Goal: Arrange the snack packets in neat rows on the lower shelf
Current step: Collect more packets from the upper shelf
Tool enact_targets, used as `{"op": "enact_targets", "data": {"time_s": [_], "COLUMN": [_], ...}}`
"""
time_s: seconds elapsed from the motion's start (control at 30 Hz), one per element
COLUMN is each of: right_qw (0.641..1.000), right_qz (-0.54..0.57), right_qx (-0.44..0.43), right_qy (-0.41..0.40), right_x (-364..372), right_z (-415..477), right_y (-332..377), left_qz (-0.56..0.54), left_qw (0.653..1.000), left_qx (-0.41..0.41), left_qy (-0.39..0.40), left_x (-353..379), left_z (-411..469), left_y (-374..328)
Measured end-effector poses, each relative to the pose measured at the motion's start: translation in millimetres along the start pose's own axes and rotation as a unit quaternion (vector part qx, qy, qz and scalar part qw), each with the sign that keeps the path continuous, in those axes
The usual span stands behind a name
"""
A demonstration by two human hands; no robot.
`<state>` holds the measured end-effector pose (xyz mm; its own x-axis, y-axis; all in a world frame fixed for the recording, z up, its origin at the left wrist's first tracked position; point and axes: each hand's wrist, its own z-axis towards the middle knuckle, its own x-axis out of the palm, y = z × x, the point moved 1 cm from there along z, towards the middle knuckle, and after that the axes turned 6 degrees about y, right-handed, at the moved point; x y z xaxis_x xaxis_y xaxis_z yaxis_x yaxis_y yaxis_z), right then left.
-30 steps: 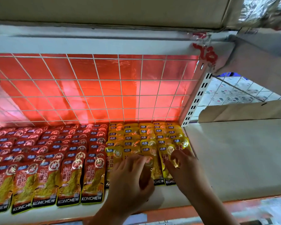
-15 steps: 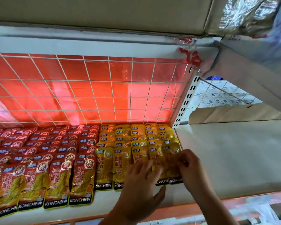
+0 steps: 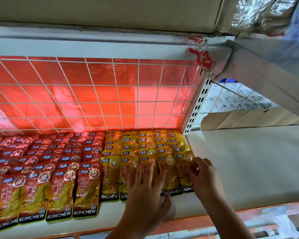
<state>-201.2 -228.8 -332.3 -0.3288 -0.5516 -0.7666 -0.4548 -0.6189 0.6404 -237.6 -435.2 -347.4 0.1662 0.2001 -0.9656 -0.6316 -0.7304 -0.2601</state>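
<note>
Most of the work seems done. On the left part of the shelf (image 3: 110, 213) the red packets (image 3: 59, 169) lie in overlapping rows from the back edge almost to the front edge. Their front row looks straight and comes nearer to the front edge than the yellow one. The leftmost red columns are cut off by the frame, so I cannot say how far they go.

Just beside them, touching, the yellow packets (image 3: 145, 145) make five columns from the back edge forward, overlapping like roof tiles. The left hand (image 3: 145, 187) lies flat on the front yellow row, with its fingers straight and spread; it presses and grips nothing. It hides the lower part of two or three packets, so their alignment is not visible.

The right hand (image 3: 204, 178) is at the right side of the rightmost packet (image 3: 185, 171), with its fingers curled on the edge. It seems to pinch it, but the thumb is hidden, so this is only a judgement.

What is left, I think, is mainly to straighten this front yellow row. Whether more packets must go to the right of it, the pictures do not tell. A wire grid (image 3: 93, 94) with red foil stands at the back edge. The print on the back rows is too small to read.
</note>
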Motion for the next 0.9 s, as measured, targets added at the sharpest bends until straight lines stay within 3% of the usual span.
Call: {"op": "enact_targets", "data": {"time_s": [0.3,0.47,0.63,0.9], "right_qw": [1.0,0.993,0.977,0.97], "right_qz": [0.009,-0.051,-0.084,-0.071], "right_qx": [-0.016,-0.095,-0.193,-0.225], "right_qy": [-0.006,-0.048,-0.025,-0.059], "right_x": [-4.3,-7.5,-0.2,-8.3], "right_z": [-1.1,-3.8,-8.8,-24.4], "right_y": [0.0,6.8,31.7,94.4], "left_qz": [-0.011,-0.018,-0.02,-0.01], "left_qw": [1.0,1.0,0.998,0.988], "left_qx": [-0.004,-0.001,-0.01,0.039], "left_qy": [0.006,-0.007,-0.065,-0.151], "left_x": [2.1,2.5,-9.0,-72.5], "left_z": [0.5,0.5,4.6,18.3], "left_y": [0.6,2.3,8.8,33.5]}}
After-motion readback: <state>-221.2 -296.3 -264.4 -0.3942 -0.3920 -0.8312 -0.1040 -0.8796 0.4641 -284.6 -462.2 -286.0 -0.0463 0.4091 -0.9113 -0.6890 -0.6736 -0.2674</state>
